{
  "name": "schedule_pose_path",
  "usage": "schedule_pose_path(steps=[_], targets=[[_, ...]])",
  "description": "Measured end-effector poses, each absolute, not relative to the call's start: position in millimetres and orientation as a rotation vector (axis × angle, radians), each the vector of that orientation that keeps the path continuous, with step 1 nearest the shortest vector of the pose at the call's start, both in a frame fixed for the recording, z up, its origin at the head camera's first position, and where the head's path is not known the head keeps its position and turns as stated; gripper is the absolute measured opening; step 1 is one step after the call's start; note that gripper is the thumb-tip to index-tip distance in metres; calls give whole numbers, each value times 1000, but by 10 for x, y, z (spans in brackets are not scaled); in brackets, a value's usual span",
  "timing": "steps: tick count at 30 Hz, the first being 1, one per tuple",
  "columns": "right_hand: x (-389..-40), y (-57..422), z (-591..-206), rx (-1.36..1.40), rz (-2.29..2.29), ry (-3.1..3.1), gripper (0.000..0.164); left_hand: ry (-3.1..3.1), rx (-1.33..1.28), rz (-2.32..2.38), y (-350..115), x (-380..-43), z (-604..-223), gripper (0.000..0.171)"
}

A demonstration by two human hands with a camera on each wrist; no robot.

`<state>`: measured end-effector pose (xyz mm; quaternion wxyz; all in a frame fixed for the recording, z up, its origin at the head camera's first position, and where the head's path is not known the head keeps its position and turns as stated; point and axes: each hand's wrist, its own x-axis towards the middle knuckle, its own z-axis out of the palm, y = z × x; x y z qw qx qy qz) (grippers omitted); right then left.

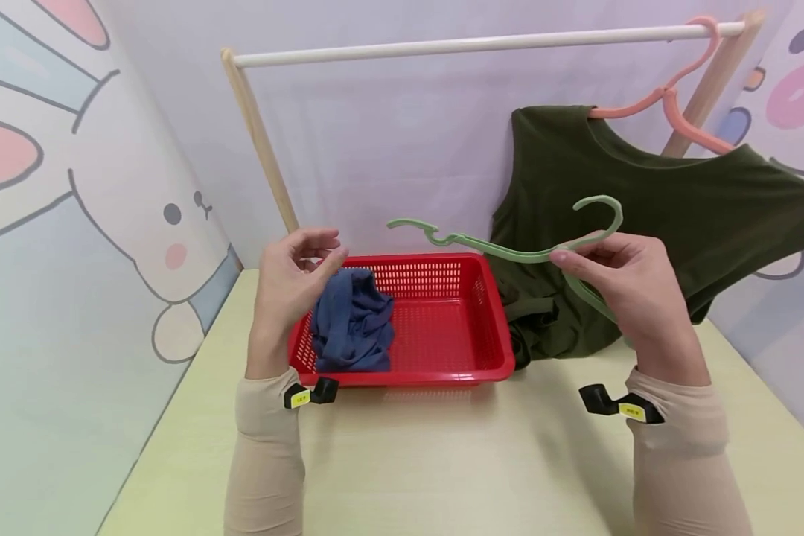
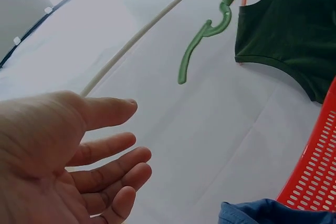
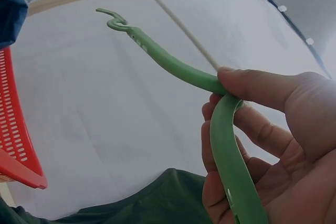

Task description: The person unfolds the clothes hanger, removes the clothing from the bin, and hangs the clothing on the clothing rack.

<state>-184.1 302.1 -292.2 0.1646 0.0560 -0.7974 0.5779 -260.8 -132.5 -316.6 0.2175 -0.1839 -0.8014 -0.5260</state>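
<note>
My right hand [image 1: 636, 286] pinches a light green clothes hanger [image 1: 509, 253] between thumb and fingers near the base of its hook. One arm of the hanger points left toward my other hand; the other arm runs down along my right palm, as the right wrist view shows. My left hand [image 1: 295, 286] is held up over the left side of a red basket [image 1: 458, 376], its fingers relaxed and holding nothing. In the left wrist view, the hanger's notched tip [image 2: 197, 45] stands apart from the left fingers. A crumpled blue garment [image 1: 355, 320] lies in the basket's left part.
A dark green sleeveless top [image 1: 589, 193] hangs on a pink hanger [image 1: 693, 123] at the right end of a white rail [image 1: 482, 45] with wooden posts. Its lower part reaches the pale yellow table [image 1: 442, 461] beside the basket. Cartoon-printed panels [image 1: 127, 223] enclose the sides.
</note>
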Motion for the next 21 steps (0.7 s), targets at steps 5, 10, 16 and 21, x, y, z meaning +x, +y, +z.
schedule_pose_path(steps=[5,10,16,21], targets=[[-1836,3031,-2927,143,1663,-2266,33,-2293,-433,-1377,-1316,-2540,-3135,36],[-1834,3031,-2929,123,1722,-2229,32,-2397,-331,-1282,-1348,-2464,-3208,34],[-1843,3017,-2917,145,1722,-2226,30,-2530,-158,-1209,-1391,-2307,-3391,36],[-1835,3021,-2929,133,1660,-2270,30,-2674,-15,-1110,-1351,-2151,-3460,46]])
